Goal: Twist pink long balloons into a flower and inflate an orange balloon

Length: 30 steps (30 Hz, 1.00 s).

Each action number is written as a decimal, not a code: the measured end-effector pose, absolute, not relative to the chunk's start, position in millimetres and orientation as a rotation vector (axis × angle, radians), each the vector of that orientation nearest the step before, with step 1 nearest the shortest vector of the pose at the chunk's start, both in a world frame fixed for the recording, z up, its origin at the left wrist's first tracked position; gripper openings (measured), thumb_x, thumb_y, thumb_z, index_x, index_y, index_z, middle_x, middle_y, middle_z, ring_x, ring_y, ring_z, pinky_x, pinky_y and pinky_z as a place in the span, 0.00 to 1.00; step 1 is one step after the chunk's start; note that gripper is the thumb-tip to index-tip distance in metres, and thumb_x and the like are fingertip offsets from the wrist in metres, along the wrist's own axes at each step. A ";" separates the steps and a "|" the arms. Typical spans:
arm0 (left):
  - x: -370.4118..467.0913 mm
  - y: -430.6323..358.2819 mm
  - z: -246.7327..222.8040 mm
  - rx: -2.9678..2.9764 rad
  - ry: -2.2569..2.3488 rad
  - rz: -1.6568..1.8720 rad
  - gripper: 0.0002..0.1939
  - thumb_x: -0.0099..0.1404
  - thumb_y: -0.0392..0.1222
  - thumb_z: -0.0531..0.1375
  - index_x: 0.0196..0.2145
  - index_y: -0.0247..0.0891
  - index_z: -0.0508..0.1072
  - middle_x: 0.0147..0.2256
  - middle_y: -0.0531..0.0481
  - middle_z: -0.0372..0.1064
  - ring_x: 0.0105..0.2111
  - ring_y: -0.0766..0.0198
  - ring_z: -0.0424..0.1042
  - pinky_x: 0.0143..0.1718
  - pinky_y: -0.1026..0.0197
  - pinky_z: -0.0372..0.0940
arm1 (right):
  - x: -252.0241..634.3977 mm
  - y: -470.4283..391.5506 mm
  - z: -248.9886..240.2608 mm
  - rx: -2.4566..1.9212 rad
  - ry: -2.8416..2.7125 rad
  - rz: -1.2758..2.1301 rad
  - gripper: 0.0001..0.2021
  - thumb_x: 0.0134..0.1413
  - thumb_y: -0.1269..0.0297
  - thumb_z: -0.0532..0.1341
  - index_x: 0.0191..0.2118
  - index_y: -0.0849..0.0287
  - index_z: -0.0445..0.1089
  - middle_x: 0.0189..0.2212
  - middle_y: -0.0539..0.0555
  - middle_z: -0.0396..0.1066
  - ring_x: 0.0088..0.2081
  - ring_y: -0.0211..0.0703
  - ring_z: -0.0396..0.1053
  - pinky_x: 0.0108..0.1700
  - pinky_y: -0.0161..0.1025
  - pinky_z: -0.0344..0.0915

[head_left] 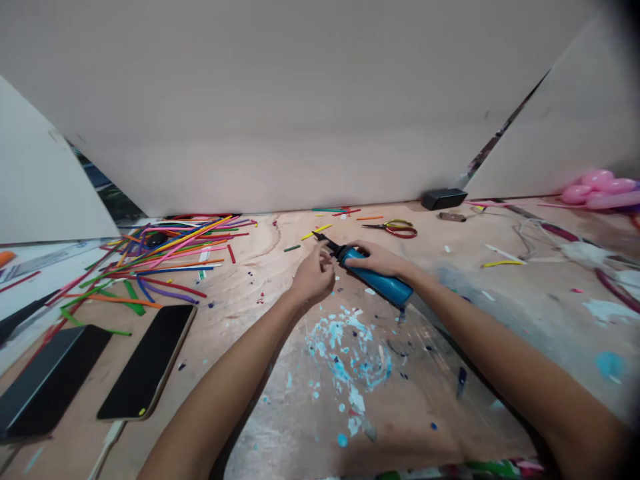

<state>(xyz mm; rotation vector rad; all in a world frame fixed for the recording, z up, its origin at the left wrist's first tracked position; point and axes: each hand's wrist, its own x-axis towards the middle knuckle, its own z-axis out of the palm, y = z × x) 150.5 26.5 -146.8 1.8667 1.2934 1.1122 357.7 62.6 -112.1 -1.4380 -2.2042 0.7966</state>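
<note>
A blue hand pump [383, 277] with a black collar and a thin black nozzle lies slantwise near the middle of the table, its nozzle pointing to the back left. My right hand [375, 259] is wrapped over the pump's body just behind the collar. Beside the nozzle is my left hand [314, 272], with its fingers curled inward; whatever may be between them is too small to make out. Beyond the nozzle a yellow uninflated balloon [317, 232] lies on the wood.
Scissors [395, 228] lie behind the pump. Many long balloons [175, 247] are piled at the left, near a phone [147, 363] and a dark box [53, 380]. A black block [443, 199] stands by the back wall; pink inflated balloons [597, 189] are far right.
</note>
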 end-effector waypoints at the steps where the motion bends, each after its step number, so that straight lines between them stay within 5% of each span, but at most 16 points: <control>1: 151.5 27.8 -145.0 1.718 1.299 1.199 0.35 0.61 0.39 0.60 0.65 0.42 0.55 0.53 0.42 0.69 0.36 0.65 0.73 0.43 0.60 0.67 | 352.9 57.2 -110.0 -1.445 -2.234 0.780 0.36 0.49 0.51 0.66 0.62 0.59 0.62 0.51 0.61 0.72 0.48 0.55 0.70 0.51 0.47 0.64; 5: 157.1 32.2 -129.3 1.020 1.203 1.413 0.46 0.62 0.48 0.62 0.67 0.47 0.38 0.62 0.38 0.56 0.39 0.64 0.74 0.40 0.61 0.69 | 328.3 34.8 -98.3 -1.414 -2.130 0.764 0.42 0.46 0.57 0.68 0.66 0.60 0.54 0.42 0.59 0.72 0.40 0.52 0.71 0.45 0.46 0.67; 8: 160.4 32.5 -112.4 0.785 1.030 1.483 0.33 0.66 0.53 0.59 0.63 0.45 0.50 0.53 0.42 0.68 0.40 0.62 0.75 0.39 0.62 0.69 | 311.4 20.6 -86.8 -1.278 -1.851 0.925 0.38 0.46 0.57 0.68 0.62 0.56 0.56 0.45 0.57 0.70 0.42 0.48 0.71 0.45 0.43 0.68; 11: 156.4 32.3 -95.7 0.891 0.945 1.468 0.17 0.69 0.52 0.55 0.45 0.35 0.69 0.38 0.45 0.73 0.36 0.62 0.74 0.40 0.62 0.68 | 294.9 1.0 -77.5 -1.048 -1.616 1.445 0.34 0.45 0.57 0.69 0.58 0.50 0.57 0.42 0.53 0.72 0.36 0.44 0.72 0.37 0.40 0.70; 14: 138.3 36.4 -78.8 0.784 0.949 1.473 0.15 0.71 0.48 0.53 0.33 0.34 0.69 0.28 0.49 0.71 0.27 0.66 0.71 0.34 0.63 0.67 | 274.1 -30.4 -73.6 -1.068 -1.208 1.897 0.19 0.51 0.52 0.65 0.46 0.55 0.64 0.27 0.51 0.71 0.25 0.41 0.68 0.27 0.38 0.67; 18: 103.5 46.0 -64.1 0.428 0.850 1.545 0.16 0.74 0.43 0.47 0.30 0.36 0.64 0.20 0.57 0.61 0.17 0.71 0.62 0.27 0.65 0.64 | 250.2 -70.1 -76.9 -1.026 -1.008 2.143 0.13 0.53 0.53 0.63 0.36 0.57 0.65 0.25 0.51 0.70 0.24 0.37 0.68 0.26 0.35 0.66; 25: 135.6 37.0 -86.3 0.571 0.919 1.306 0.16 0.73 0.48 0.49 0.30 0.37 0.63 0.22 0.54 0.64 0.20 0.69 0.64 0.26 0.65 0.63 | 267.9 -34.8 -81.7 -1.168 -1.044 1.993 0.14 0.54 0.51 0.63 0.36 0.57 0.66 0.23 0.52 0.70 0.22 0.39 0.66 0.24 0.37 0.65; 30: 159.8 33.0 -101.3 0.676 0.847 1.186 0.15 0.69 0.52 0.53 0.34 0.37 0.68 0.29 0.48 0.71 0.29 0.63 0.72 0.36 0.60 0.70 | 278.7 -10.6 -89.8 -1.181 -1.215 1.754 0.19 0.54 0.47 0.62 0.45 0.54 0.66 0.27 0.52 0.72 0.26 0.44 0.69 0.30 0.41 0.69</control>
